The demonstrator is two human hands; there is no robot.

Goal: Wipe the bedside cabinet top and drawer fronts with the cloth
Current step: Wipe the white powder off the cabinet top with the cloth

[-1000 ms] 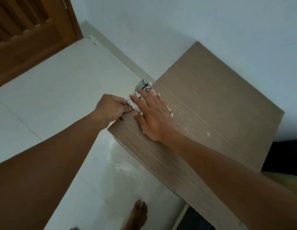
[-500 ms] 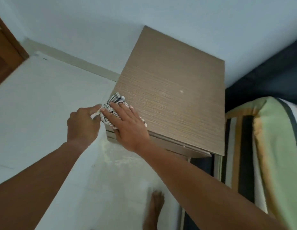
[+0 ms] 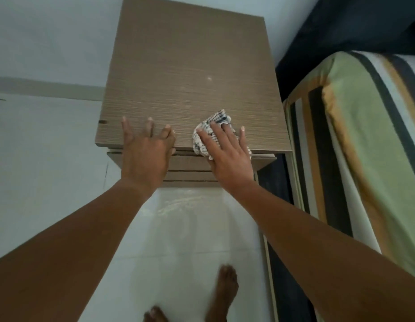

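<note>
Right hand (image 3: 227,154) spread flat, fingers splayed, pressing a checked cloth (image 3: 213,126) onto the near right part of the wood-grain bedside cabinet top (image 3: 190,66), cloth bunched under the palm and hanging slightly over the near edge above the drawer fronts (image 3: 190,168). Left hand (image 3: 146,149) open and empty, fingers extended, resting on the near edge of the top just left of the cloth. Striped bed (image 3: 355,135) close on the right, bare feet (image 3: 225,291) on pale floor tiles (image 3: 190,228) near.
</note>
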